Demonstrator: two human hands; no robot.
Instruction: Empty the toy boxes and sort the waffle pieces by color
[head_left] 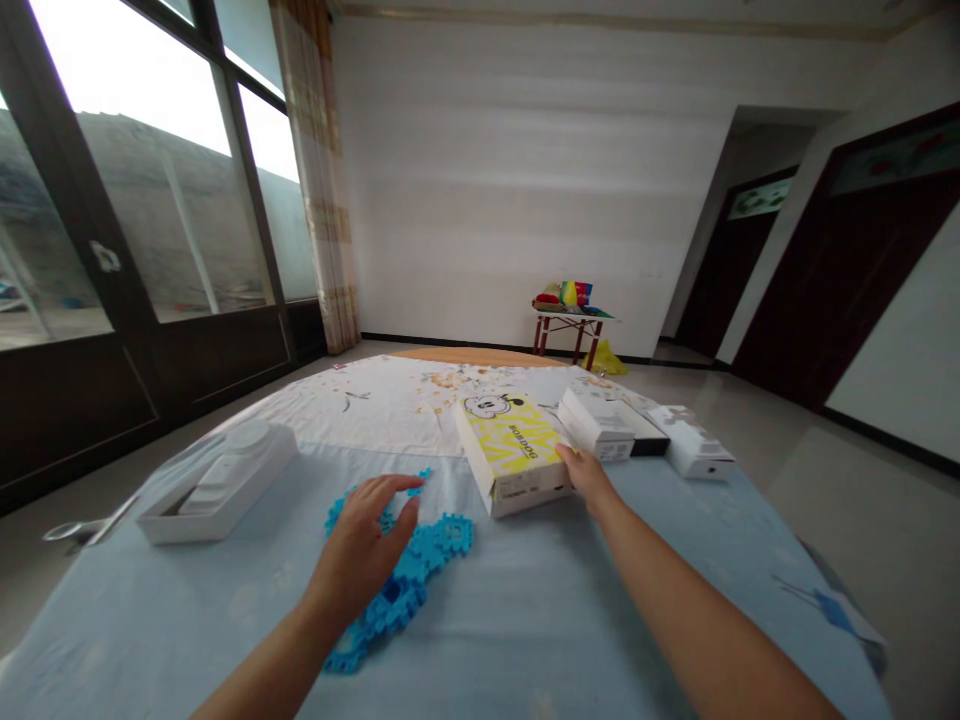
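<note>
My left hand [373,530] hovers over several bright blue gear-shaped plastic pieces [431,548] on the cloth, its thumb and forefinger apart. One small blue piece [421,480] shows just beyond the fingertips; whether they touch it I cannot tell. The yellow and white cardboard box [517,445], printed "BOBDOG" with a cartoon face, lies flat right of the pieces. My right hand [589,478] grips this box at its right edge, thumb on the top, with the other fingers mostly hidden.
An open white box [225,480] with a white insert lies at the left, near a metal scissor-like tool [75,530]. White boxes [600,425] [690,445] and a black-edged box [646,432] stand at the right. A blue and white cloth [525,610] covers the table.
</note>
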